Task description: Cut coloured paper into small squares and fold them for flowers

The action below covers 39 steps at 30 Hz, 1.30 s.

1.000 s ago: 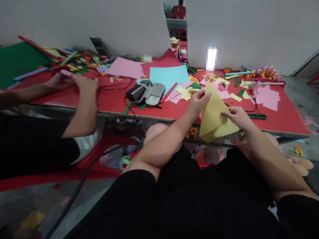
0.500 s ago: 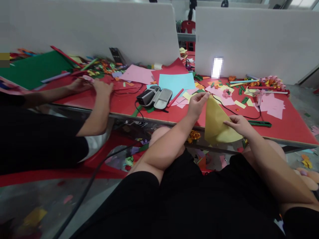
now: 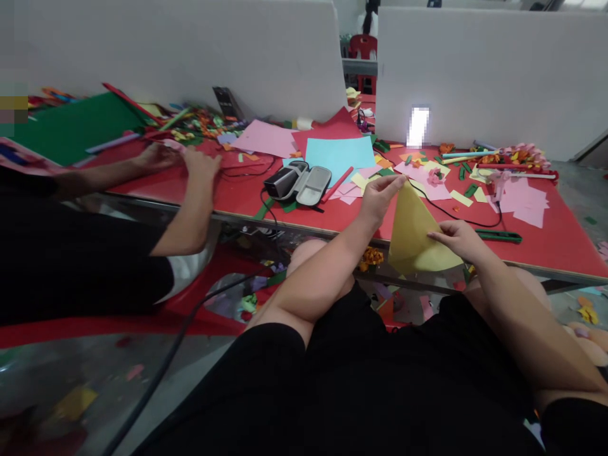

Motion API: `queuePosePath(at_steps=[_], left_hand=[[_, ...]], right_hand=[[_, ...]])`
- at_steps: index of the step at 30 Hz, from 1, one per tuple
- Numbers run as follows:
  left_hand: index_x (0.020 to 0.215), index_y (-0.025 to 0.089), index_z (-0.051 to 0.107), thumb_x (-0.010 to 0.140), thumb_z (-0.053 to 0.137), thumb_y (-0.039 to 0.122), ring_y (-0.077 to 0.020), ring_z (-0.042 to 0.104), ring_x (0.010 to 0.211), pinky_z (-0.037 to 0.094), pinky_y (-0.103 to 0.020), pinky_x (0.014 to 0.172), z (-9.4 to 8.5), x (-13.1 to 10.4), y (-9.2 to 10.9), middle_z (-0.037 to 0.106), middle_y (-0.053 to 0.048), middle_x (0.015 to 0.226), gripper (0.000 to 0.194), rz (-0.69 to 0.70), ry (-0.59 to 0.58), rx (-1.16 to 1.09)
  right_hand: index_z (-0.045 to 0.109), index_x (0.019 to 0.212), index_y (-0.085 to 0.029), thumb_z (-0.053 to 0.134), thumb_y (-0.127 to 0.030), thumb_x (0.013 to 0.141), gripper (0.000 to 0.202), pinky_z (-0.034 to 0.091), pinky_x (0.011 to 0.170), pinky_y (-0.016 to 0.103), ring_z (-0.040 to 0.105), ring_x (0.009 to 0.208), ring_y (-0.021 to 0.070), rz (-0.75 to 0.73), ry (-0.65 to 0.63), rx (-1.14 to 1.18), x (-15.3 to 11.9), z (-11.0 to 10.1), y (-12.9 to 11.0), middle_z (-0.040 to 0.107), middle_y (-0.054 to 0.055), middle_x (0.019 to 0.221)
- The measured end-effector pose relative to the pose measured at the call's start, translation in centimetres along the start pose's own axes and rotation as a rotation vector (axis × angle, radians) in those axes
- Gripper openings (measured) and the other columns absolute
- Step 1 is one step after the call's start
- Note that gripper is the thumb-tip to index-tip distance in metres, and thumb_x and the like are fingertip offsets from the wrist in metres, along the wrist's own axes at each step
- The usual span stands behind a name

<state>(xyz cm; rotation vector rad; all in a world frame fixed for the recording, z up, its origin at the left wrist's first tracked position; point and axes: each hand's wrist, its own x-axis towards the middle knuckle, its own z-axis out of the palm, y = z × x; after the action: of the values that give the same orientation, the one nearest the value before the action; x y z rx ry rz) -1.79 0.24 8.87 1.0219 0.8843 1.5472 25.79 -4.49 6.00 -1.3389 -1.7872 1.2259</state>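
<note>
A sheet of yellow paper (image 3: 415, 237), bent into a cone-like shape, hangs over the near edge of the red table (image 3: 323, 227). My left hand (image 3: 380, 199) pinches its pointed top corner between thumb and fingers. Lower on the right side, my right hand (image 3: 456, 239) grips the same sheet, thumb on the front and the other fingers partly hidden behind it. Just beyond the paper lie pink paper pieces (image 3: 439, 187) and yellow strips (image 3: 460, 199). A pink glue gun (image 3: 500, 183) with a black cord stands to the right, near a green cutter (image 3: 498, 236).
An open grey case (image 3: 311, 187), a blue sheet (image 3: 339, 155) and a red stick (image 3: 338, 183) lie left of my hands. A bright phone screen (image 3: 418, 126) leans on the white divider (image 3: 475, 76). A co-worker's hands (image 3: 199, 164) hold something pink at the left.
Both hands keep the same hold on the yellow paper, which has barely shifted. The whole view has moved slightly, so the table's things appear a little farther right.
</note>
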Motion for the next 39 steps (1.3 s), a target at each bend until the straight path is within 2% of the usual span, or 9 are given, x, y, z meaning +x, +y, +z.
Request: queuePosePath(at_steps=[8, 12, 15, 18, 21, 24, 29, 34, 39], left_hand=[[0.098, 0.024, 0.094, 0.104, 0.099, 0.028, -0.0153, 0.079, 0.092, 0.064, -0.029, 0.082, 0.1, 0.1, -0.4, 0.086, -0.002, 0.094, 0.009, -0.052, 0.011, -0.002], [0.100, 0.024, 0.093, 0.106, 0.099, 0.029, -0.0167, 0.081, 0.098, 0.066, -0.031, 0.088, 0.2, 0.1, -1.0, 0.087, -0.003, 0.100, 0.010, -0.026, 0.013, -0.001], [0.102, 0.024, 0.091, 0.105, 0.101, 0.036, -0.0180, 0.081, 0.097, 0.066, -0.034, 0.090, 0.6, -0.1, -1.8, 0.087, -0.004, 0.103, 0.016, -0.013, -0.003, 0.017], [0.100, 0.022, 0.090, 0.102, 0.103, 0.049, -0.0160, 0.075, 0.088, 0.062, -0.031, 0.084, 1.5, -0.6, -3.2, 0.084, -0.002, 0.096, 0.030, -0.014, -0.029, 0.039], [0.097, 0.020, 0.089, 0.090, 0.110, 0.061, -0.0141, 0.068, 0.081, 0.056, -0.029, 0.077, 2.6, -1.4, -4.7, 0.082, -0.001, 0.090, 0.046, -0.047, -0.086, 0.052], [0.096, 0.019, 0.091, 0.078, 0.115, 0.068, -0.0167, 0.072, 0.086, 0.059, -0.031, 0.083, 3.3, -2.2, -5.4, 0.087, -0.005, 0.096, 0.057, -0.040, -0.198, 0.119], [0.093, 0.021, 0.093, 0.080, 0.114, 0.070, -0.0214, 0.079, 0.097, 0.063, -0.037, 0.096, 3.4, -2.6, -5.7, 0.091, -0.010, 0.104, 0.054, 0.046, -0.300, 0.215], [0.095, 0.023, 0.095, 0.086, 0.110, 0.070, -0.0225, 0.080, 0.098, 0.061, -0.039, 0.096, 3.1, -2.5, -6.3, 0.092, -0.010, 0.103, 0.051, 0.085, -0.353, 0.219], [0.094, 0.021, 0.094, 0.081, 0.113, 0.069, -0.0226, 0.080, 0.098, 0.062, -0.039, 0.097, 3.1, -2.5, -6.8, 0.091, -0.011, 0.103, 0.053, 0.051, -0.369, 0.174]], right_hand=[[0.084, 0.081, -0.029, 0.109, -0.087, 0.073, 0.064, 0.054, 0.053, 0.039, 0.068, 0.061, 0.0251, -0.007, -0.017, 0.019, 0.1, 0.3, 0.0, 0.075, 0.004, 0.067], [0.088, 0.085, -0.027, 0.105, -0.093, 0.073, 0.070, 0.054, 0.055, 0.041, 0.069, 0.061, 0.0262, 0.020, -0.060, 0.014, 0.2, 0.4, 0.1, 0.079, 0.007, 0.073], [0.089, 0.086, -0.025, 0.101, -0.098, 0.071, 0.075, 0.049, 0.056, 0.039, 0.065, 0.063, 0.0249, 0.033, -0.096, -0.065, 0.2, 0.6, -0.1, 0.080, 0.008, 0.076], [0.087, 0.086, -0.025, 0.099, -0.096, 0.075, 0.073, 0.043, 0.057, 0.037, 0.058, 0.066, 0.0218, -0.036, -0.023, -0.123, 0.3, 1.3, -0.5, 0.075, 0.006, 0.075], [0.083, 0.088, -0.026, 0.096, -0.098, 0.078, 0.073, 0.046, 0.060, 0.036, 0.060, 0.069, 0.0223, -0.088, 0.075, 0.002, 0.5, 2.3, -0.7, 0.075, 0.005, 0.078], [0.077, 0.082, -0.026, 0.093, -0.103, 0.076, 0.079, 0.047, 0.063, 0.036, 0.061, 0.069, 0.0225, -0.097, 0.153, 0.095, 0.8, 3.1, -0.5, 0.074, 0.004, 0.076], [0.082, 0.077, -0.023, 0.097, -0.097, 0.075, 0.076, 0.048, 0.068, 0.036, 0.063, 0.072, 0.0226, -0.110, 0.195, 0.067, 0.9, 3.1, 0.0, 0.076, 0.005, 0.077], [0.086, 0.083, -0.024, 0.101, -0.091, 0.076, 0.069, 0.056, 0.069, 0.038, 0.069, 0.076, 0.0253, -0.136, 0.201, 0.102, 0.9, 3.0, 0.1, 0.082, 0.007, 0.083], [0.084, 0.079, -0.024, 0.099, -0.092, 0.077, 0.070, 0.056, 0.071, 0.039, 0.068, 0.075, 0.0251, -0.148, 0.205, 0.087, 0.8, 2.7, 0.3, 0.077, 0.005, 0.076]])
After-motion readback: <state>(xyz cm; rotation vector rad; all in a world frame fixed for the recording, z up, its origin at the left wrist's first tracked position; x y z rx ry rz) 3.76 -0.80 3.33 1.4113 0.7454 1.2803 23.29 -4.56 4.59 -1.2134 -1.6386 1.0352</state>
